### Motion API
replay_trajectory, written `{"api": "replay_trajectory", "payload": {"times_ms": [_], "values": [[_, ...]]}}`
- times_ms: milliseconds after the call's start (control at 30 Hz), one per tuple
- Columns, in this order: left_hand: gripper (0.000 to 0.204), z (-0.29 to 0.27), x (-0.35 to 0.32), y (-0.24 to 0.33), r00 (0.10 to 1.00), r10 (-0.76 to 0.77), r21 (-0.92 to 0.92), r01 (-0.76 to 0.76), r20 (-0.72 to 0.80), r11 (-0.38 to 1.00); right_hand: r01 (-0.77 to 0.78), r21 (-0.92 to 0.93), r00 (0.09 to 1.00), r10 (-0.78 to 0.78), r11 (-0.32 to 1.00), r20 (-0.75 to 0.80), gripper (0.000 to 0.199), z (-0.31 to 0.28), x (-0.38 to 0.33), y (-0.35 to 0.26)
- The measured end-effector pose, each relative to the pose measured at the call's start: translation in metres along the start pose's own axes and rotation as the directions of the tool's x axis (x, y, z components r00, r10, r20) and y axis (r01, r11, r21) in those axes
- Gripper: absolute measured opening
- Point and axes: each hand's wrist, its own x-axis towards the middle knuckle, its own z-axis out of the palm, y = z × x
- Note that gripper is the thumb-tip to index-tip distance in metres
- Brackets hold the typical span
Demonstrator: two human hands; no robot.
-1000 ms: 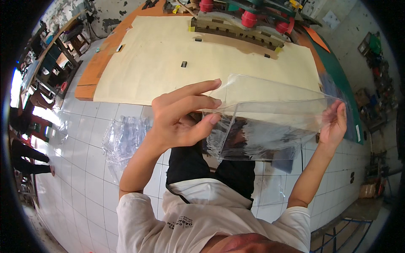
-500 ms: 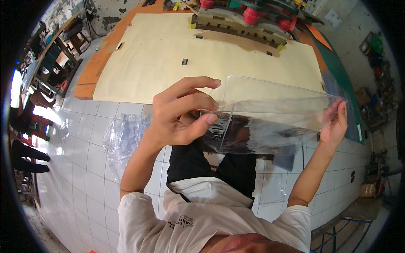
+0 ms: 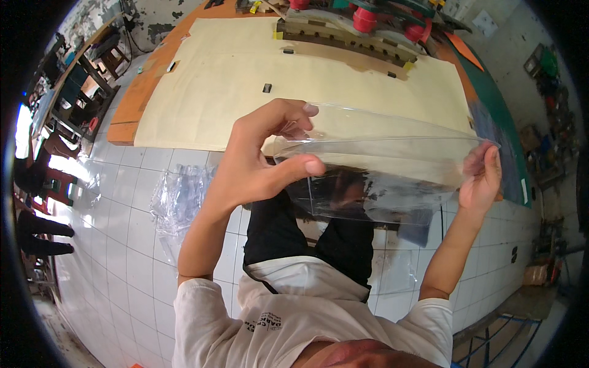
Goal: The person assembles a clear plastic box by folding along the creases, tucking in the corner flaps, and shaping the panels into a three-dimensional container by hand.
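Note:
A clear plastic sleeve (image 3: 392,193) stretches between my hands above my lap, its two layers parted along the top. My right hand (image 3: 481,175) pinches its right end between thumb and fingers. At the left end, my left hand (image 3: 261,156) has its thumb and fingers spread wide at the parted layers. Its fingertips are near the upper layer and its thumb lies over the lower one. Whether those fingers are inside the sleeve is hard to tell through the clear plastic.
A table covered with a cream sheet (image 3: 208,73) stands ahead, with small dark blocks on it. Behind are a long slotted bar (image 3: 343,44) and a machine with red knobs (image 3: 364,21). Crumpled clear plastic (image 3: 181,199) lies on the tiled floor at left. A person's dark-clothed legs (image 3: 46,233) show far left.
My left hand has lifted slightly and its thumb has moved apart from the fingers, widening the gap between the layers. My right hand keeps its pinch, shifted slightly left.

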Motion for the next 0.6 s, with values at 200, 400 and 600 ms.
{"api": "replay_trajectory", "payload": {"times_ms": [200, 400, 600], "values": [[0.019, -0.001, 0.021, 0.002, 1.000, -0.027, 0.115, 0.028, -0.010, 0.993, 0.136, -0.235, 0.991, -0.129, 0.963, 0.042, 0.033, 0.019, -0.006, 0.003], [0.020, -0.006, 0.039, 0.011, 0.980, -0.123, 0.017, 0.127, -0.157, 0.992, 0.175, -0.385, 0.979, -0.200, 0.906, -0.026, 0.039, 0.014, -0.035, 0.026], [0.023, -0.011, 0.048, 0.012, 0.986, -0.102, 0.164, 0.123, -0.129, 0.979, 0.131, -0.651, 0.990, -0.139, 0.748, 0.039, 0.044, 0.017, -0.065, 0.048]]}}
